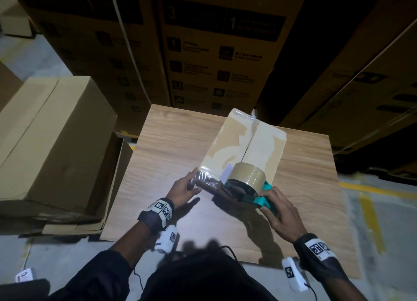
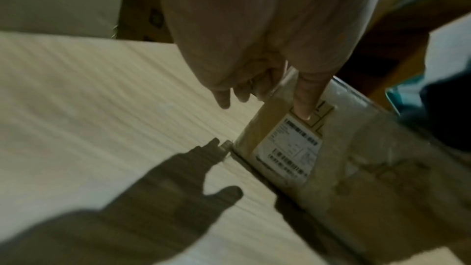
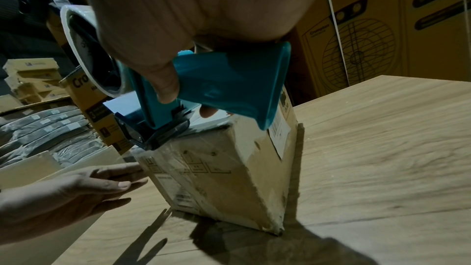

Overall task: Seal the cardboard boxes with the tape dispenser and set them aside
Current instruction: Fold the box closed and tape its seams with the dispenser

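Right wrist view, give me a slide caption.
Right hand presses teal tape dispenser onto cardboard box while left hand steadies it.

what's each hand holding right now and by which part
The right hand grips the tape dispenser by its teal handle. The left hand holds nothing; its straight fingers press the cardboard box's near end.

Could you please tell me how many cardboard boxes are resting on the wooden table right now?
1. The small brown cardboard box sits on the light wooden table, far right of centre; the left hand steadies its near end. More could lie outside the views.
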Available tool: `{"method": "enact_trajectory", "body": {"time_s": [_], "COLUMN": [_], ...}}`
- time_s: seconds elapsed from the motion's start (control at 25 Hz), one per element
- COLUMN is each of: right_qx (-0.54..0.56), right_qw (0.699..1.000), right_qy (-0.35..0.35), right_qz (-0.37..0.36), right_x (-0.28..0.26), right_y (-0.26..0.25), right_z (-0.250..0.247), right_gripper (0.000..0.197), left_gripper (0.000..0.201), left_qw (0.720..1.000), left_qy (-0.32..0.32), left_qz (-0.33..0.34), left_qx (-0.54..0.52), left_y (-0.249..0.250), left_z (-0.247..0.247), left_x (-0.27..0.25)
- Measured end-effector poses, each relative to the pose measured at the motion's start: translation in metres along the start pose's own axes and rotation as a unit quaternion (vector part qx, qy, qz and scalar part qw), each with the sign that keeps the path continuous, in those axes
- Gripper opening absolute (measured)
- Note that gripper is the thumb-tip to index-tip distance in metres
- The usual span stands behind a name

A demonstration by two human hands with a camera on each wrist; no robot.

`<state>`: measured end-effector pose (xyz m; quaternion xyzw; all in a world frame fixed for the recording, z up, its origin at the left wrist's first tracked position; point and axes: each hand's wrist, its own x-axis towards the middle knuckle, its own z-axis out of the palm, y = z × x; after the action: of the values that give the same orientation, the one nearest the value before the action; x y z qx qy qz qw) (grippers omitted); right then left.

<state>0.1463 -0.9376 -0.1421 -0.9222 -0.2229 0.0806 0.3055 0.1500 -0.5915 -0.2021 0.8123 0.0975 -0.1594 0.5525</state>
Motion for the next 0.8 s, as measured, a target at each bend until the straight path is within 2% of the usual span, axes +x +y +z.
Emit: {"method": "enact_trajectory", "body": {"time_s": [0.08, 0.12, 0.2, 0.24, 0.32, 0.4, 0.56, 0.72, 0.8], "right_qx": [0.002, 0.003, 0.004, 0.006, 0.014, 0.017, 0.016, 0.001, -0.010], "right_qw": [1.000, 1.000, 1.000, 1.000, 1.000, 1.000, 1.000, 1.000, 1.000], "right_qy": [0.001, 0.002, 0.004, 0.004, 0.003, 0.004, 0.002, -0.015, -0.029], "right_qz": [0.007, 0.011, 0.013, 0.012, 0.008, 0.010, 0.008, -0.002, -0.004], "right_x": [0.000, 0.000, 0.000, 0.000, -0.001, -0.001, -0.001, -0.002, -0.002], "right_y": [0.002, 0.002, 0.003, 0.004, 0.003, 0.004, 0.003, 0.003, 0.001], "right_z": [0.001, 0.002, 0.002, 0.002, 0.002, 0.002, 0.002, -0.004, -0.007], "right_gripper": [0.052, 0.050, 0.048, 0.049, 0.050, 0.049, 0.048, 0.048, 0.048], "left_gripper": [0.093, 0.093, 0.082, 0.077, 0.071, 0.063, 0.041, 0.065, 0.057], "left_qw": [0.988, 0.967, 0.898, 0.866, 0.833, 0.820, 0.811, 0.790, 0.786], "left_qy": [0.040, 0.058, 0.035, 0.016, 0.014, 0.024, 0.001, 0.026, 0.026], "left_qz": [0.074, 0.134, 0.241, 0.274, 0.301, 0.323, 0.362, 0.368, 0.389], "left_qx": [0.126, 0.210, 0.366, 0.419, 0.464, 0.471, 0.459, 0.489, 0.479], "left_y": [0.002, 0.003, 0.006, 0.006, 0.003, 0.007, 0.023, 0.025, 0.026], "left_z": [-0.004, -0.005, -0.001, 0.002, 0.011, 0.020, 0.035, 0.032, 0.031], "left_x": [0.000, 0.001, 0.004, 0.006, 0.005, 0.005, 0.009, 0.010, 0.011]}}
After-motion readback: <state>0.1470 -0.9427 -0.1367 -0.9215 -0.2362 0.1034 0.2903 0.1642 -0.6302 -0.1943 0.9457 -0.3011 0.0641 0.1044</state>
